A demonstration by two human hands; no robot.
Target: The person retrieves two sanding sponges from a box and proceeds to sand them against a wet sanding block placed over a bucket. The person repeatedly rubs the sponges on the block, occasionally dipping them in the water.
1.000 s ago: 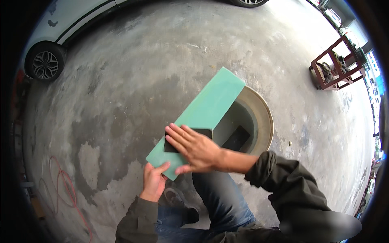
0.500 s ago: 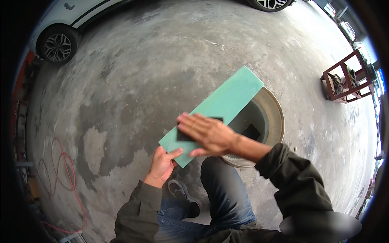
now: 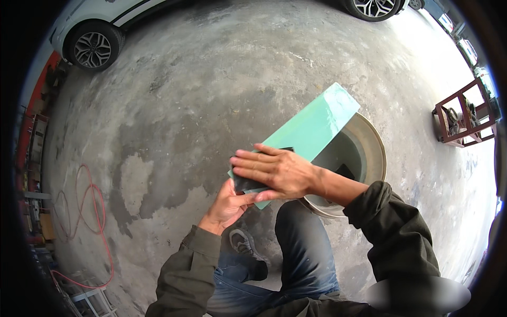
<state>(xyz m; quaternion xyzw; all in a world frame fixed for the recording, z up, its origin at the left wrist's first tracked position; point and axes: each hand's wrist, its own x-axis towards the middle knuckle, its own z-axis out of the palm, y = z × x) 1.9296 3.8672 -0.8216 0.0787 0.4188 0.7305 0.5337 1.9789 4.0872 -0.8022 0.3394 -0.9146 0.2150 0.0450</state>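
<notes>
A long pale-green flat panel (image 3: pixel 312 126) slants away from me to the right, its far end shiny as if wet. My left hand (image 3: pixel 229 206) grips the near end, thumb on top and the other fingers mostly hidden beneath. Across the panel's near part, my right hand (image 3: pixel 289 172) lies flat with fingers stretched out, pressing on a black sheet (image 3: pixel 246 184) that looks like sandpaper. Much of that sheet is covered by the hand. Under the panel's right side stands a round basin (image 3: pixel 378 143) holding liquid and a dark piece (image 3: pixel 346 171).
Stained concrete floor (image 3: pixel 200 90) surrounds me. A red hose (image 3: pixel 100 211) coils at the left. White car bodywork with a wheel (image 3: pixel 94 48) is at the far left, and another wheel (image 3: pixel 373 6) at the top. A dark red trolley (image 3: pixel 458 119) stands at the right.
My right hand and the black sheet have slid toward the panel's near end, close to my left hand. The far end now shows a wet-looking gleam. The whole view has shifted slightly.
</notes>
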